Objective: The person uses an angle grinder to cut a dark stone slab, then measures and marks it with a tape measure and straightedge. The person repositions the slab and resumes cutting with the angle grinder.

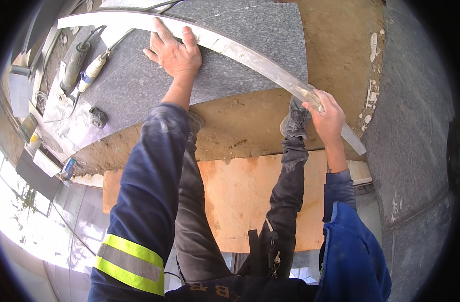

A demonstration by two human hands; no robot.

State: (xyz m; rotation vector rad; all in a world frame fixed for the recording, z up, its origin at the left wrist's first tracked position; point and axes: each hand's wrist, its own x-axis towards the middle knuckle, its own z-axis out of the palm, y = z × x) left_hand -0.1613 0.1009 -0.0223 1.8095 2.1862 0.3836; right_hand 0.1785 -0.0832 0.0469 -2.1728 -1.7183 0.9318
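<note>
A long, pale metal straightedge (245, 58), bowed by the lens, runs from the upper left across a grey stone slab (240, 22) and out past its right edge. My left hand (177, 55) lies on the slab with fingers spread, index fingertip and thumb against the straightedge. My right hand (326, 113) is closed around the straightedge near its right end, which sticks out below the hand beyond the slab. Dust and pale smears coat the bar by that hand.
Left on the slab lie a white and blue corded power tool (92, 73), a grey cylindrical tool (75, 70) and a small dark object (98, 117). My shoes stand by the slab's near edge, on brown ground (240, 121). An orange-brown board (250, 201) lies between my legs. Rubble lines the right.
</note>
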